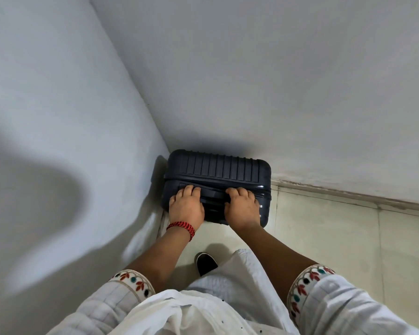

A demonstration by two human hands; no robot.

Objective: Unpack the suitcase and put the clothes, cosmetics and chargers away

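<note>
While the suitcase (218,168) stands closed in the wall corner on the tiled floor (336,238), the head view shows your left grip (186,206) and right grip (242,206) both curled round its top handle (213,192), holding nothing else. Hard ribbed shell, stiff, probably heavy if packed; take it by that handle.

Soft, even indoor light, fairly dim. Large blurred shadow on wall (46,184); dark shadow behind suitcase (218,168). Faint sheen on floor (324,238) tiles. Wide-angle bend at edges; sleeves (121,301) slightly soft.
</note>
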